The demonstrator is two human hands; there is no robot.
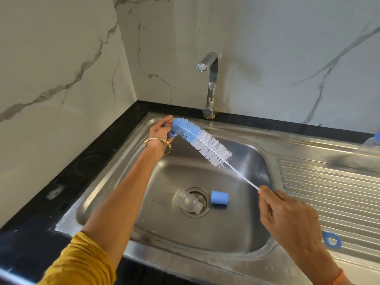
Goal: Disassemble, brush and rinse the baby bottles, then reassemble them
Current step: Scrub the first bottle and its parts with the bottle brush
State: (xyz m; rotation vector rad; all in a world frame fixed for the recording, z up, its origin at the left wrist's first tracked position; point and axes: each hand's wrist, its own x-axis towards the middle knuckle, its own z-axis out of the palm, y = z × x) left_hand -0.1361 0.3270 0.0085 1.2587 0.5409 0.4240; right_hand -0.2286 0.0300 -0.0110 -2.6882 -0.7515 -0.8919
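Blue ring (332, 241) (handle end) half-hidden behind right hand (287, 219).

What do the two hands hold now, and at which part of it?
Both hold the bottle brush: the left hand grips its blue bristle tip, and the right hand pinches the thin wire stem below the bristles.

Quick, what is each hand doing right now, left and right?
Left hand: grips the blue tip end of the long blue-and-white bristle bottle brush.
Right hand: pinches the brush's thin white wire stem.
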